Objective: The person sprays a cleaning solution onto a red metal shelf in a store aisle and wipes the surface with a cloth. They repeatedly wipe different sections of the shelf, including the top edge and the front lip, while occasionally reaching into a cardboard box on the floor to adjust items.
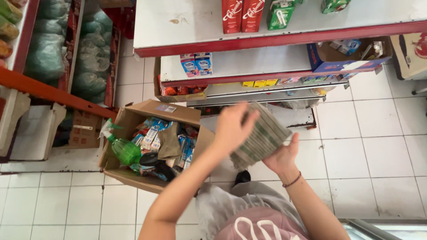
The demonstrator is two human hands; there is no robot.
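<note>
— Hands first: what are they doing?
— Both grip one blurred stack of small packets (260, 138), held over the white tiled floor (378, 146). The right hand (284, 155) cups it from below to carry the weight; the left hand (231, 126) clamps the top so nothing slides off.
— And beyond that?
— An open cardboard box (133, 120) sits on the floor just left, flaps spread for easy reach, with a green spray bottle (122, 149) inside. Farther off, the red-edged shelves (267, 40) carry red cartons (242, 15).
</note>
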